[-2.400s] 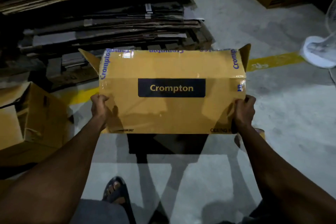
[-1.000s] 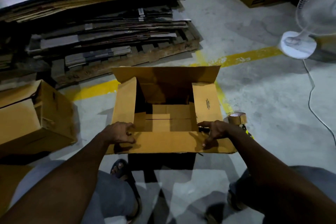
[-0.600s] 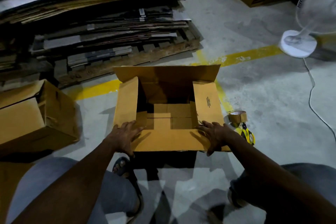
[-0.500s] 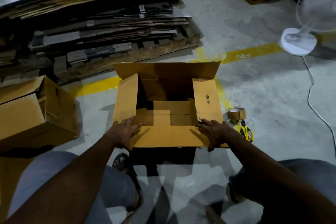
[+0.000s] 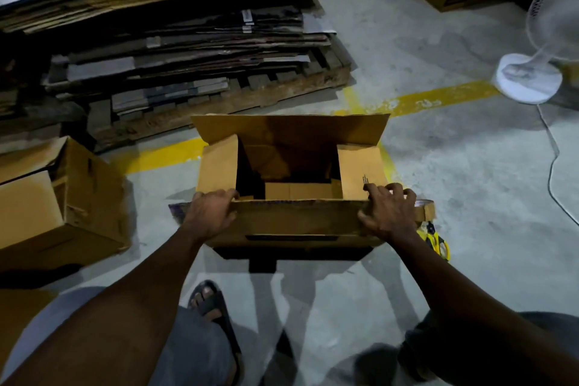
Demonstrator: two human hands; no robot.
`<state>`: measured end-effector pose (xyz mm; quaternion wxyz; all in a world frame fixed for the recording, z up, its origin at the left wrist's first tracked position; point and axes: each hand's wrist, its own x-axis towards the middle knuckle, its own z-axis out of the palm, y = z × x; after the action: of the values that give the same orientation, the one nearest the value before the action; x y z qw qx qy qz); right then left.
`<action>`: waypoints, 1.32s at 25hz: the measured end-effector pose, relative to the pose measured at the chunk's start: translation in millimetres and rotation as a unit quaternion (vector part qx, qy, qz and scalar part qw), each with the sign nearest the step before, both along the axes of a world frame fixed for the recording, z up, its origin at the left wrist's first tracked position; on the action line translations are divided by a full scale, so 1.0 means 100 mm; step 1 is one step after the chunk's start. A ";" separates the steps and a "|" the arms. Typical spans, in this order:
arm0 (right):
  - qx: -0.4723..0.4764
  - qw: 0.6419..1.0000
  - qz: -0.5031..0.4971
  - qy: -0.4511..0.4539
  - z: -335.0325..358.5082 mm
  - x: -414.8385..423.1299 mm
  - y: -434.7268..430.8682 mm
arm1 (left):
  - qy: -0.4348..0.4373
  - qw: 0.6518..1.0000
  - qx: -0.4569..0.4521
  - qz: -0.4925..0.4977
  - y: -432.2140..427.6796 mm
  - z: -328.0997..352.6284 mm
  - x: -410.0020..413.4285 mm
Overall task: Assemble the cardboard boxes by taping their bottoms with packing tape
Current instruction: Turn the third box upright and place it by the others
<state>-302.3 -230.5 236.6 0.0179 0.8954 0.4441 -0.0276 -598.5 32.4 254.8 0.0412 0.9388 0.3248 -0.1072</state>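
**Box** (image 5: pixel 291 131): on floor (image 5: pixel 470 185), straight ahead of the knees, open side up. Far flap upright, side flaps splayed outward, near flap raised toward the viewer. Inside, folded bottom flaps with a centre seam; tape on that seam not discernible.

**Left hand** (image 5: pixel 209 213): fingers clenched over left end of near flap.

**Right hand** (image 5: pixel 388 213): fingers curled round right end of same flap, close to the corner.

**Tape** (image 5: pixel 426 210): roll on floor just beside box's right near corner, partly hidden behind right hand.

**Cutter** (image 5: pixel 437 243): yellow-handled, on floor just nearer than the roll; knife or scissors, cannot tell.

**Surroundings:** second box (image 5: pixel 62 197) on its side at left; stack (image 5: pixel 175 41) of flat cardboard on pallet (image 5: pixel 250 100) beyond; fan (image 5: pixel 529 78) at far right, cord trailing over floor.

**Step in hand (judged):** taking hold of box by near flap, probably to tip it bottom-up for taping.

**Method:**
- Grip near the crease rather than the flap's free edge, to avoid buckling.
- Lift with both hands evenly, to keep walls square.
- Swing clear of roll and cutter at right.
- Press bottom flaps flush, seam closed, before running tape along it.
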 end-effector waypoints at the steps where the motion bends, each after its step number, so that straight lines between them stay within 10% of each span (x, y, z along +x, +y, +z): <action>1: 0.018 1.000 -0.003 -0.020 -0.06 0.02 0.04 | -0.002 1.000 0.028 0.000 0.03 -0.09 0.04; 9: -0.103 0.993 -0.043 0.046 -0.60 0.16 0.44 | 0.174 0.981 -0.082 0.036 0.11 -0.88 0.19; 15: 0.062 0.996 0.057 -0.035 -0.35 0.34 1.36 | 0.103 0.987 -0.106 0.066 0.23 -0.92 0.31; 26: 0.032 0.997 0.070 0.005 -0.73 0.22 1.20 | -0.046 0.972 -0.044 0.227 0.28 -0.90 0.08; 33: -0.033 0.972 -0.218 0.080 -1.12 0.25 0.74 | -0.063 0.923 -0.186 0.331 0.74 -1.00 0.05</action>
<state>-277.1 -156.1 124.5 0.0055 0.9644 0.2370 -0.1172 -593.7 106.5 155.1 0.2682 0.7581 0.5881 -0.0869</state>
